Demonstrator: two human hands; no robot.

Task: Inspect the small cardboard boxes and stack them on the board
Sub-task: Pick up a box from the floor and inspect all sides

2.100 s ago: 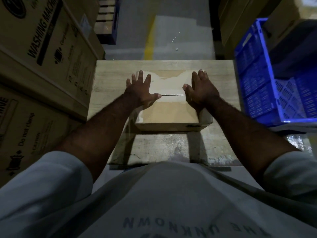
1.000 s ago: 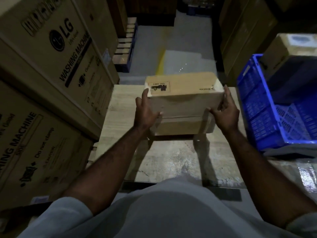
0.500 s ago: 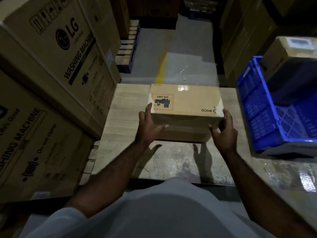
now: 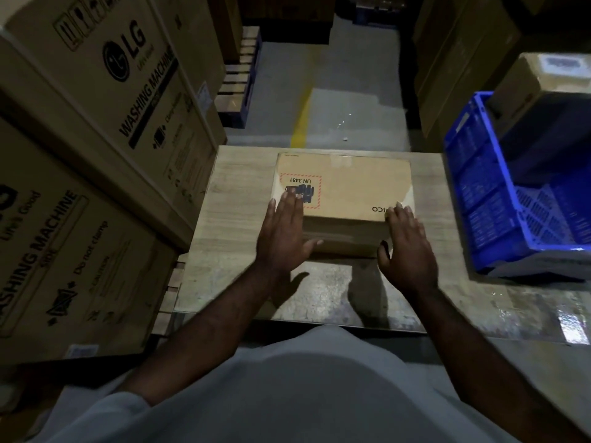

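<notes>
Nearest the camera, the left hand and right hand lie open with fingers spread, palms against the near corners of the small cardboard box, neither one curled round it. The box sits on the wooden board, its UN 3481 label facing up, apparently over a second box, though that is hard to tell. A skewed push could slide it off square towards the blue crate or the washing machine cartons.

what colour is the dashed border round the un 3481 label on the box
Red, a dashed border on the label on the cardboard box, seen in the head view.
</notes>
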